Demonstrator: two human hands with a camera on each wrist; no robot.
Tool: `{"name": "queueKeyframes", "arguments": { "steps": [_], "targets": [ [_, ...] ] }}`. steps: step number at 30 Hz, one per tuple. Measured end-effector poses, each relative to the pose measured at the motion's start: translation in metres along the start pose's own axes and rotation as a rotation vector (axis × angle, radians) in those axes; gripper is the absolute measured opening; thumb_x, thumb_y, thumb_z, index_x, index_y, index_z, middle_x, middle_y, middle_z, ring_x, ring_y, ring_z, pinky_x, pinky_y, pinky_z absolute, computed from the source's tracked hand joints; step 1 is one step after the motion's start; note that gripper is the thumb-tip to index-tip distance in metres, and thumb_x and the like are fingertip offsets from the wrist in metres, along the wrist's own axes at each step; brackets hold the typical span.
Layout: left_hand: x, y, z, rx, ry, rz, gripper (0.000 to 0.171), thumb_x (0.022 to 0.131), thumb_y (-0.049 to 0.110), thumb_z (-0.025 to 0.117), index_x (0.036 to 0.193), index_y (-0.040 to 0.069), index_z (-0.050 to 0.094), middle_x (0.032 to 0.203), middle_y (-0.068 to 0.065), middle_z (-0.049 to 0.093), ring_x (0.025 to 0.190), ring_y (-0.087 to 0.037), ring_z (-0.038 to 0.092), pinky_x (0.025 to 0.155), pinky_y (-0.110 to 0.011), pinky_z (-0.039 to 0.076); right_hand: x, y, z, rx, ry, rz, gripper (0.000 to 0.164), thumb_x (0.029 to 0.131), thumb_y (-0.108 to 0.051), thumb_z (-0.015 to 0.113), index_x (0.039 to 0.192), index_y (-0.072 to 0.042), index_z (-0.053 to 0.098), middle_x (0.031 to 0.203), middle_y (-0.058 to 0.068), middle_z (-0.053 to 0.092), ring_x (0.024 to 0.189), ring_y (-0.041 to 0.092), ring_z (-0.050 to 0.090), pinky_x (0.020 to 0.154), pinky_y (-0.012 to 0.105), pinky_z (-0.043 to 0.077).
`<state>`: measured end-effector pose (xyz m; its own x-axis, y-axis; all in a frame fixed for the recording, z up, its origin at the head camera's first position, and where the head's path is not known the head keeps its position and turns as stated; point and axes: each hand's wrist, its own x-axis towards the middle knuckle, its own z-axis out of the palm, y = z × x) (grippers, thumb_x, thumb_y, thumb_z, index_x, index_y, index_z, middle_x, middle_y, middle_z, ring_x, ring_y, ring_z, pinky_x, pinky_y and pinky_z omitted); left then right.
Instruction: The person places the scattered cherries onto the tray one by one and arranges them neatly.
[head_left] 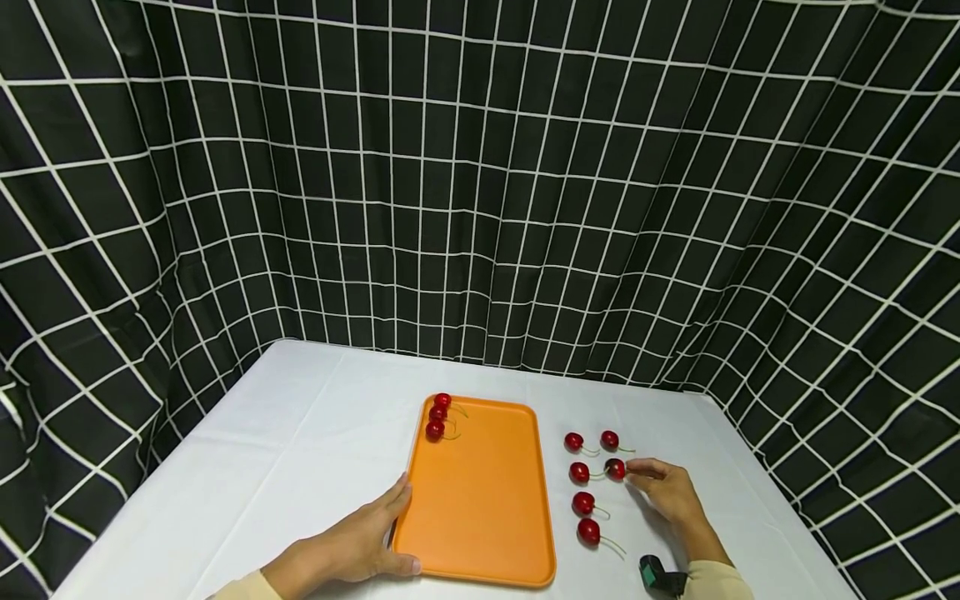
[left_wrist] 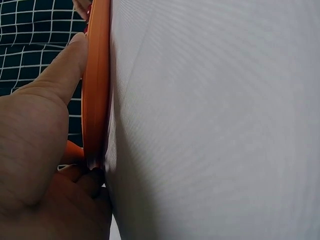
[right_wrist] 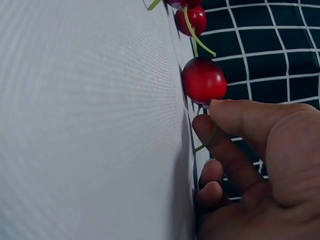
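On my feed, the left hand (head_left: 363, 540) spreads wide against the orange tray (head_left: 480, 500) at its near-left corner. Right of that, a cherry (head_left: 614, 469) sits on the white table (head_left: 330, 408), looking light and slippery, so I'd favour its round sides over the thin stem (right_wrist: 204, 147), where the right hand (head_left: 666, 492) hovers narrow, gripping or not I can't tell.

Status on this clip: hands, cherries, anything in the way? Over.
Left hand against orange tray, near left corner. Right hand pinching red cherry by its stem. Three cherries on tray. Another cherry between pinched one and tray.
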<state>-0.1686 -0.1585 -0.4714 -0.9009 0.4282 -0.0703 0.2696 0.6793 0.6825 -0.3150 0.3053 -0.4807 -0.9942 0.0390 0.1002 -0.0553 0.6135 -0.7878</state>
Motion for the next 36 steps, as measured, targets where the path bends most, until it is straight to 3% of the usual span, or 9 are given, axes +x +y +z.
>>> {"name": "queueKeyframes", "arguments": {
  "steps": [7,12,20,29,36],
  "targets": [
    [-0.001,-0.001,0.001,-0.005,-0.005,-0.001,0.112,0.074,0.056,0.073,0.149,-0.007,0.02,0.158,-0.02,0.003,0.138,-0.046,0.019,0.105,-0.062,0.024,-0.003,0.001,0.0,-0.048,0.03,0.002,0.014,0.084,-0.008,0.072,0.094,0.001,0.074,0.092,0.009,0.072,0.089,0.018,0.06,0.072,0.025,0.044],
    [0.0,-0.001,0.002,0.004,-0.003,-0.002,0.111,0.075,0.057,0.073,0.149,-0.007,0.02,0.158,-0.02,0.003,0.138,-0.045,0.02,0.105,-0.062,0.024,-0.005,0.001,-0.003,-0.042,0.086,0.051,0.016,0.085,-0.012,0.072,0.096,-0.001,0.076,0.092,0.006,0.073,0.092,0.017,0.058,0.074,0.022,0.041],
    [0.0,0.0,0.001,0.014,0.002,0.002,0.113,0.074,0.059,0.072,0.149,-0.007,0.021,0.158,-0.019,0.004,0.138,-0.045,0.02,0.106,-0.061,0.023,-0.008,-0.01,-0.014,0.106,0.16,0.104,0.024,0.086,-0.015,0.073,0.103,0.002,0.073,0.089,0.001,0.072,0.077,0.007,0.056,0.061,0.022,0.044],
    [-0.002,-0.002,-0.001,0.012,0.003,0.004,0.112,0.074,0.058,0.073,0.149,-0.007,0.02,0.158,-0.02,0.003,0.138,-0.046,0.019,0.105,-0.062,0.023,-0.009,-0.035,-0.027,0.196,0.225,0.09,0.027,0.089,-0.021,0.072,0.107,-0.001,0.073,0.09,-0.008,0.071,0.083,0.001,0.058,0.076,0.026,0.043],
    [-0.001,-0.001,0.0,0.009,0.001,0.008,0.112,0.074,0.058,0.072,0.149,-0.008,0.021,0.158,-0.02,0.004,0.138,-0.046,0.019,0.105,-0.062,0.023,-0.013,-0.061,-0.03,0.249,0.273,0.071,0.029,0.089,-0.022,0.072,0.109,0.0,0.072,0.09,-0.009,0.071,0.087,0.004,0.058,0.076,0.028,0.043]
  ]
}}
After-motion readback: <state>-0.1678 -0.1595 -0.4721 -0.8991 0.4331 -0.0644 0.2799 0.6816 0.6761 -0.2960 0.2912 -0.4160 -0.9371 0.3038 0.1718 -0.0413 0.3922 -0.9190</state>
